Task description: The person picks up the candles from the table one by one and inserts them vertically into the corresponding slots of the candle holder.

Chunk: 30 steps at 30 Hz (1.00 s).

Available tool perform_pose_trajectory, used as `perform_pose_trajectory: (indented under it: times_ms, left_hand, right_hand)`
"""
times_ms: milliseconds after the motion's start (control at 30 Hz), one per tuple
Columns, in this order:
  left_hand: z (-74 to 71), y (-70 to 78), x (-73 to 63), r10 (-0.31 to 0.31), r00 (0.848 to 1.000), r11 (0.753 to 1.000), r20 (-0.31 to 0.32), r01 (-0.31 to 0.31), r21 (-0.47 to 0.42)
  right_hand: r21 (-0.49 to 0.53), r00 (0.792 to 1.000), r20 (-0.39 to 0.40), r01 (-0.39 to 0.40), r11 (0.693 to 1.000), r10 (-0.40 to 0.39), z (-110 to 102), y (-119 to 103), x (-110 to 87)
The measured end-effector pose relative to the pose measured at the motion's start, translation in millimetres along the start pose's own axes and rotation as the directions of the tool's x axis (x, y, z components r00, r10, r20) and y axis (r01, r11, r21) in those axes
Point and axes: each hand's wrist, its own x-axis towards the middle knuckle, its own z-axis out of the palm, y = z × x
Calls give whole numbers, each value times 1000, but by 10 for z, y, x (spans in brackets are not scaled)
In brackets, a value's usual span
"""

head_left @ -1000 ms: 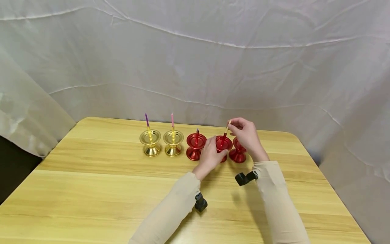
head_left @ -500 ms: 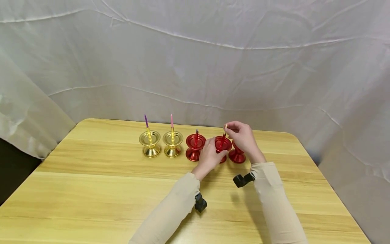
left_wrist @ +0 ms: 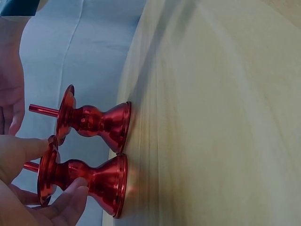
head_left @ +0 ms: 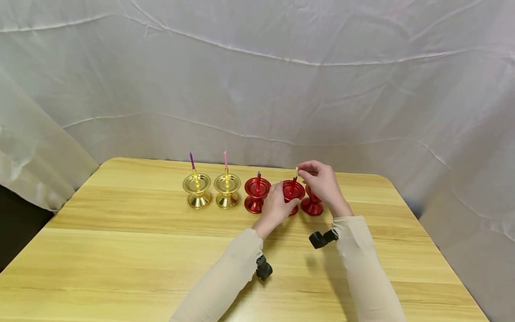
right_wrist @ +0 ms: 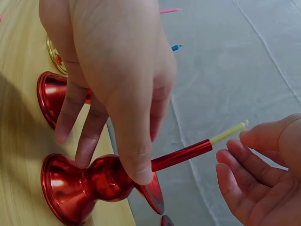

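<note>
My left hand [head_left: 275, 206] grips a red candle holder [right_wrist: 110, 179], its thumb on the dish rim and fingers around the stem. A short pale yellow candle [right_wrist: 228, 133] stands in that holder's red tube, its wick end exposed. Beside the candle's top is my right hand [right_wrist: 268, 165], thumb and fingertips close to it but not wrapped round it. To the right stands another red holder [left_wrist: 108, 122], its tube showing no candle in the left wrist view. Left of my left hand, a red holder [head_left: 254, 204] carries a blue candle [right_wrist: 176, 48].
Two gold holders [head_left: 199, 201] stand farther left, one with a purple candle [head_left: 192, 160], the other with a pink candle [head_left: 225, 159]. All stand in a row near the back edge of the wooden table [head_left: 132, 250]. Pale cloth [head_left: 257, 80] hangs behind.
My right hand has moved a little left and down with the yellow candle, which sits lower in the tube. Its fingers have drawn slightly aside from the candle. My left hand keeps its grip.
</note>
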Motion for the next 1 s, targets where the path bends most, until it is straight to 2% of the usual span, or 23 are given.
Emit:
perform_pose_trajectory:
  times_ms: [333, 500, 633, 800, 900, 1000]
  left_hand:
    - [-6, 20, -49, -20, 1000, 999, -20, 21, 47]
    - [-37, 46, -124, 23, 996, 997, -86, -17, 74]
    - [-114, 63, -226, 112, 987, 993, -115, -108, 37]
    - [-244, 45, -430, 235, 970, 968, -62, -239, -71]
    - [-350, 31, -553, 297, 955, 950, -13, -297, -97]
    - [-473, -10, -656, 355, 934, 931, 31, -351, -101]
  right_hand:
    - [31, 998, -48, 45, 998, -44, -75, 13, -104]
    - [36, 996, -78, 47, 998, -44, -143, 68, -164]
    - [46, 991, -128, 37, 998, -31, -210, 138, -206]
    - [67, 979, -200, 47, 997, -33, -299, 247, -271]
    - [66, 959, -281, 43, 997, -22, -357, 317, -311]
    - [55, 927, -375, 2, 998, 19, -418, 400, -346]
